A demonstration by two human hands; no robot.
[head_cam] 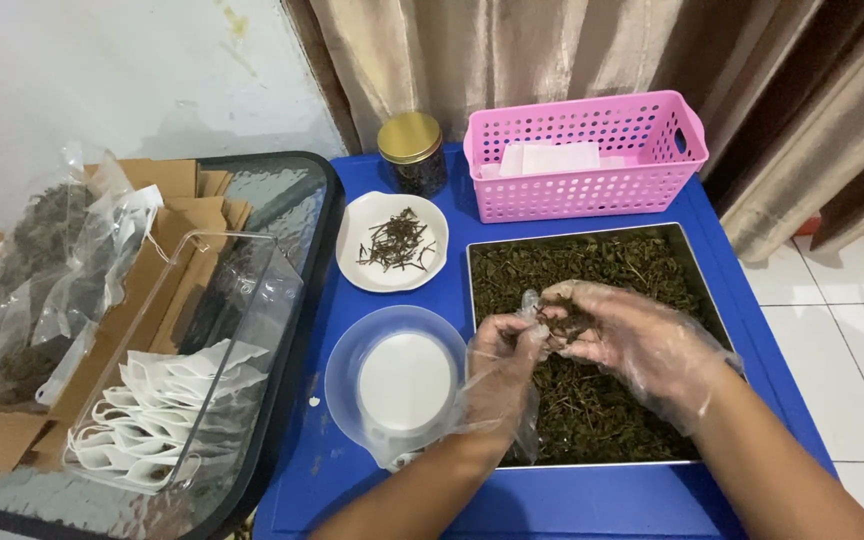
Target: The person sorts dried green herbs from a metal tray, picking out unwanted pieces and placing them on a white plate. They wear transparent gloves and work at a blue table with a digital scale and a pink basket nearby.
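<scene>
A metal tray (700, 300) full of dark dried leaves rests on a blue table. Both my hands wear thin clear plastic gloves and hover over the tray's left half. My right hand (632, 340) is curled around a clump of dried leaves (570, 322). My left hand (504, 352) pinches at the same clump from the left, fingertips touching it. A white plate (362, 225) with several thin dark stems sits behind and to the left. A white bowl under a clear plastic cover (404, 382) stands just left of the tray.
A pink perforated basket (592, 185) holding white sheets stands behind the tray, a gold-lidded dark jar (412, 152) beside it. At left, a glass-topped table carries a clear box of white tea bags (167, 410), cardboard and plastic bags of leaves (47, 270). Curtains hang behind.
</scene>
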